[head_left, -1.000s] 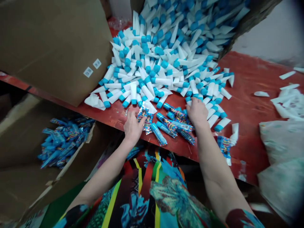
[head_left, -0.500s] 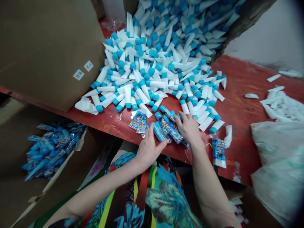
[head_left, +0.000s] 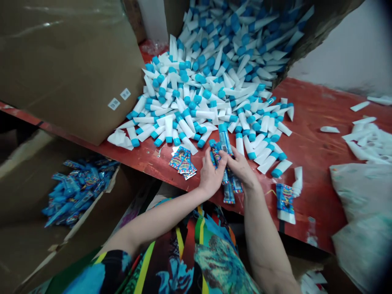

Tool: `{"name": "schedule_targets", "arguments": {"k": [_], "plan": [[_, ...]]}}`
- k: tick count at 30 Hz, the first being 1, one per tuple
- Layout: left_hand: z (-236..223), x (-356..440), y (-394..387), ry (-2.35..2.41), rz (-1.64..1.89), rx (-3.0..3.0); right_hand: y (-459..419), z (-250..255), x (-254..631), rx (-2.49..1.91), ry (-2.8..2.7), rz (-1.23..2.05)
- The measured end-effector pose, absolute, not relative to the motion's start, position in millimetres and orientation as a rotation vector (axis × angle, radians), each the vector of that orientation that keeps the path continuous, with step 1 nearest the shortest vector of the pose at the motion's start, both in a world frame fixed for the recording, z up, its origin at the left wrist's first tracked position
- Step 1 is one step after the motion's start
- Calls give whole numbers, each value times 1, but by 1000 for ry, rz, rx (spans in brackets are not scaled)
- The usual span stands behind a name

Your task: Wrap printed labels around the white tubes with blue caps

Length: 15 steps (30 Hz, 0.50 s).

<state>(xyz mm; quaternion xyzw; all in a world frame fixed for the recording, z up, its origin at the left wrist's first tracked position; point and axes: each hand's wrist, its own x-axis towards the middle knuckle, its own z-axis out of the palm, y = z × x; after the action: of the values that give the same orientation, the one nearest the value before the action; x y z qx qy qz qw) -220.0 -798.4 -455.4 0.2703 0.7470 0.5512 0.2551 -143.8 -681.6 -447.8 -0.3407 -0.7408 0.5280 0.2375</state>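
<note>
My left hand (head_left: 212, 174) and my right hand (head_left: 242, 168) close from both sides around a bunch of blue printed tubes (head_left: 225, 139) near the table's front edge. The thumbs nearly meet over the bunch, and part of it is hidden by the fingers. Below the hands, lower ends of blue printed tubes (head_left: 228, 193) rest on the red table. Just left of my left hand lies a small stack of flat printed sleeves (head_left: 184, 161). Behind the hands spreads a large heap of white tubes with blue caps (head_left: 196, 114).
An open carton (head_left: 88, 218) at lower left holds several blue printed tubes (head_left: 75, 194). A tall cardboard box (head_left: 67, 73) stands at left. Rightward on the red table (head_left: 309, 122) lie a printed sleeve on a white piece (head_left: 285, 202), loose white pieces (head_left: 372, 141) and a pale bag (head_left: 361, 204).
My hands have come together and gathered the loose blue printed tubes into a bunch, now partly lifted and more upright. The view has shifted slightly.
</note>
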Motion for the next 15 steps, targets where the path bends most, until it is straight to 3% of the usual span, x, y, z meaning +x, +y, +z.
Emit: {"name": "schedule_targets", "arguments": {"k": [4,9,15], "plan": [[-446,-211,-788,1983,1524,690,-682,-432,-145,-974,-1911,1524],[-430,-217,-799,1993,1708,750,-694,-399,-162,-885,-1959,1359],[-417,-287,-874,2290,2024,643,-763,-384,-269,-503,-2097,1357]]}}
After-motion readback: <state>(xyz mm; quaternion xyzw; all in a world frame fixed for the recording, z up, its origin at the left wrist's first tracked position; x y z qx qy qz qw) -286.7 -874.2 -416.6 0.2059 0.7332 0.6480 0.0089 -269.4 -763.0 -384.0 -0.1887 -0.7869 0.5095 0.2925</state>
